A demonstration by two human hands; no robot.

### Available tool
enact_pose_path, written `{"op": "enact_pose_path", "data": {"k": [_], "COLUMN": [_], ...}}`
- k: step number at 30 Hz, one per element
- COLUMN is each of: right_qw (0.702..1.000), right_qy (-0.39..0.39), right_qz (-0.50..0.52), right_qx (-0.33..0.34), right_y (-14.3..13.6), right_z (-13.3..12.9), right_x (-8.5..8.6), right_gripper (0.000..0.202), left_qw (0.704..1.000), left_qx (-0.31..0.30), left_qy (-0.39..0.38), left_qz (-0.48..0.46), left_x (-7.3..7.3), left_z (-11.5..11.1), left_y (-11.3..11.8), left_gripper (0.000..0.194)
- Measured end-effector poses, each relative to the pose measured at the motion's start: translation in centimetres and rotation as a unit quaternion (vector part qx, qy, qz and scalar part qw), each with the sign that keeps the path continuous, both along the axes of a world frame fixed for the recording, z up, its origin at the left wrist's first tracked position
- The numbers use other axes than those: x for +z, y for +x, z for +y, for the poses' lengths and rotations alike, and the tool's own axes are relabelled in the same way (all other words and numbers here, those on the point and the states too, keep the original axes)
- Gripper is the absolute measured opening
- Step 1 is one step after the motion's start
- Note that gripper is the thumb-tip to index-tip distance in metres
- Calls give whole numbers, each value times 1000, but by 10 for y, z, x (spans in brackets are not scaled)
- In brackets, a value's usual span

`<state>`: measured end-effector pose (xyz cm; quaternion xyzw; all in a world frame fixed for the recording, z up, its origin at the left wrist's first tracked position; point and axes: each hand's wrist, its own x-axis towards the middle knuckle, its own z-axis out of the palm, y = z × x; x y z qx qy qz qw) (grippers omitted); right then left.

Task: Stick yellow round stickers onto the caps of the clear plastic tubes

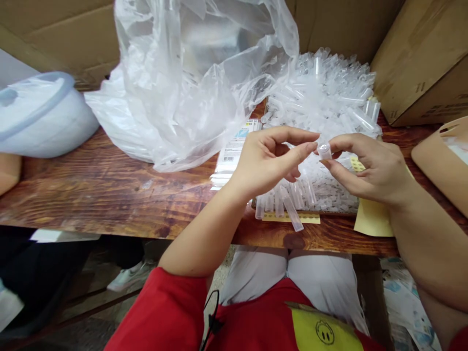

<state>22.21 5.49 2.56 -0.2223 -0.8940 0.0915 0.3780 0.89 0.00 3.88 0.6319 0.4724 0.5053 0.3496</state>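
Note:
My right hand pinches a short view of a clear plastic tube between thumb and fingers, with its round end turned up towards me. Thumb and index finger of my left hand come nearly together right beside that end; anything between them is too small to make out. Below both hands lies a shallow box heaped with small clear plastic pieces and many similar tubes. Several loose tubes rest at its front edge. A yellow sheet with rows of small dots sits under my right hand.
A large clear plastic bag stands left of the heap, with a stack of printed white packets beside it. A pale basin is at the far left of the wooden table. Cardboard boxes stand behind and right.

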Motion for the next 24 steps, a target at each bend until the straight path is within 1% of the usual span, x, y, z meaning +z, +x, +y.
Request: {"op": "enact_pose_path", "data": {"k": [3, 6, 9, 11, 14, 17, 20, 24], "right_qw": [1000, 998, 996, 994, 992, 995, 997, 998], "right_qy": [24, 51, 75, 93, 110, 87, 61, 59], "right_qz": [-1, -10, -22, -19, -14, -31, -37, -21], "right_qx": [11, 28, 47, 58, 65, 44, 25, 29], "right_y": [1, 0, -1, -3, -3, -1, -1, -4], "right_z": [1, 2, 2, 0, -2, -5, -6, -6], "right_x": [-1, -1, 0, 0, 0, -1, 0, 4], "right_gripper": [17, 23, 29, 32, 32, 29, 28, 25], "left_qw": [993, 975, 953, 941, 926, 922, 930, 945], "left_qx": [-50, -99, -122, -130, -149, -160, -147, -126], "left_qy": [-87, -162, -230, -261, -277, -272, -252, -222], "left_qz": [-61, -113, -152, -175, -207, -224, -222, -202], "left_x": [0, 1, 4, 7, 9, 9, 7, 4], "left_z": [7, 9, 7, 5, 4, 4, 3, 2], "left_y": [-5, -9, -10, -10, -9, -6, -2, 1], "left_gripper": [30, 35, 38, 36, 32, 28, 28, 31]}}
